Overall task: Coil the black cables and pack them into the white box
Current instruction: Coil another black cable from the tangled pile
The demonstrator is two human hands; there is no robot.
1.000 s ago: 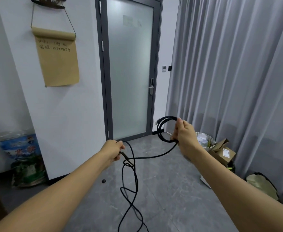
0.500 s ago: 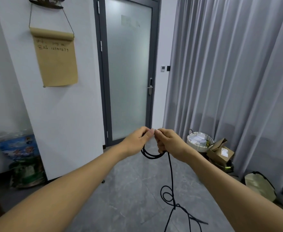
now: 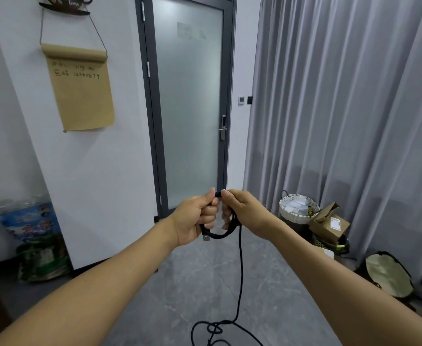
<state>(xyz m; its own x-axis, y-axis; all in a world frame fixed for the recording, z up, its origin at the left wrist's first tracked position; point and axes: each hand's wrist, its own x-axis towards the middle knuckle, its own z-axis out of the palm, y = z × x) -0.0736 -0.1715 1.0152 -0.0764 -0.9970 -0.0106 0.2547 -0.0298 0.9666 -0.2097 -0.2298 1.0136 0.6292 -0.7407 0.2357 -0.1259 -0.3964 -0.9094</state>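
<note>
A black cable [image 3: 240,270] is partly wound into a small coil [image 3: 220,233] held up in front of me. My left hand [image 3: 195,218] grips the coil's left side, and a metal plug end pokes out below its fingers. My right hand [image 3: 242,211] grips the coil's right side, thumb tips of both hands almost touching at the top. From the coil the cable drops straight down and ends in loose loops [image 3: 215,330] on the grey floor. The white box is not in view.
A frosted glass door [image 3: 190,103] stands ahead, grey curtains [image 3: 342,108] to the right. A white woven basket [image 3: 298,208], a cardboard box [image 3: 329,224] and a bag [image 3: 387,275] lie at the curtain's foot. Bags [image 3: 33,236] lean at the left wall.
My hands came together from apart; both now hold a small coil. The hanging cable has grown shorter and its loose loops slid right across the floor.
</note>
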